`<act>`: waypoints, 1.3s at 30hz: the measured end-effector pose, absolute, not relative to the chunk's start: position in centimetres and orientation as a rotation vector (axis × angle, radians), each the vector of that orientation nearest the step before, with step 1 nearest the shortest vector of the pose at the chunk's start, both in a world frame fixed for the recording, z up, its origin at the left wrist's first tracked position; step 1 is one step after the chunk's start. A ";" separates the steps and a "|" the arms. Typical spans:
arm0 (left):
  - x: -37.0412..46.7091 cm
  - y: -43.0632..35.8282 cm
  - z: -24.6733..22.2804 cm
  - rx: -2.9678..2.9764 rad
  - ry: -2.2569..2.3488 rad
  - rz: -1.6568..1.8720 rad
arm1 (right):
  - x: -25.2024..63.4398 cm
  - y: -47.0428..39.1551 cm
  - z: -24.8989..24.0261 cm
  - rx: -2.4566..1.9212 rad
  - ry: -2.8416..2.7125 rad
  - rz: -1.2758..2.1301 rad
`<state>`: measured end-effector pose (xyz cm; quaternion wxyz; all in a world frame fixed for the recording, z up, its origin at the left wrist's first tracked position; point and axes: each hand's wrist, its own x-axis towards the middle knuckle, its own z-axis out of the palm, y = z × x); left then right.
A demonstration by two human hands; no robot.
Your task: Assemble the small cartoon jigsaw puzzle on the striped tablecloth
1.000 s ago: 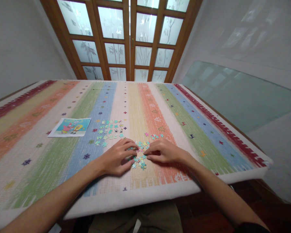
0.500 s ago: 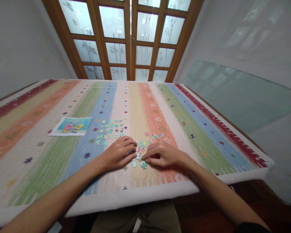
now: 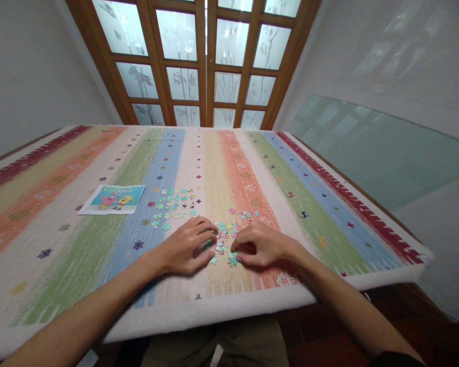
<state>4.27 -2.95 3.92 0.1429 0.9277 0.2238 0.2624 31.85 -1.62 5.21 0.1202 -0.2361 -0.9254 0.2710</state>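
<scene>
Loose jigsaw pieces, turquoise, pink and yellow, lie in a small heap on the tablecloth between my hands. My left hand rests at the heap's left side, its fingers loosely curved and its thumb apart from them. Some pieces are partly hidden under that hand. On the right, my right hand has its thumb and forefinger brought together at a turquoise jigsaw piece at the near edge of the heap. The fingertips cover part of that spot.
Beyond my left hand, several more jigsaw pieces lie spread in rough rows. A picture card with two cartoon figures lies farther left. The striped tablecloth covers the table, whose near edge runs under my forearms.
My right hand has shifted slightly right, and the turquoise piece at its fingertips has moved right too. My left thumb has come lower, widening its gap from the fingers.
</scene>
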 end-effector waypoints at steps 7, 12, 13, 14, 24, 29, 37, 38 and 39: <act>3.8 -2.9 3.8 2.646 0.669 0.675 | 32.0 -1.4 5.2 -0.690 -2.699 0.794; 4.1 -2.8 3.5 2.550 0.641 0.673 | 31.9 -1.5 5.3 -0.707 -2.698 0.808; 4.2 -2.9 3.5 2.530 0.639 0.673 | 31.9 -1.5 5.3 -0.708 -2.692 0.805; 4.2 -2.9 3.5 2.513 0.639 0.676 | 31.8 -1.6 5.3 -0.706 -2.686 0.804; 4.4 -3.0 4.0 2.562 0.596 0.816 | 31.6 -1.2 4.9 -0.678 -2.631 0.733; 4.9 -3.2 3.9 2.632 0.575 0.908 | 31.0 -1.4 4.4 -0.641 -2.590 0.635; 3.7 -2.5 4.8 2.736 0.638 0.888 | 30.8 -1.6 3.8 -0.698 -2.527 0.570; 3.1 -2.2 5.1 2.746 0.668 0.884 | 30.9 -1.5 3.8 -0.719 -2.520 0.577; 2.3 -1.8 5.4 2.754 0.702 0.873 | 31.0 -1.4 3.8 -0.740 -2.512 0.581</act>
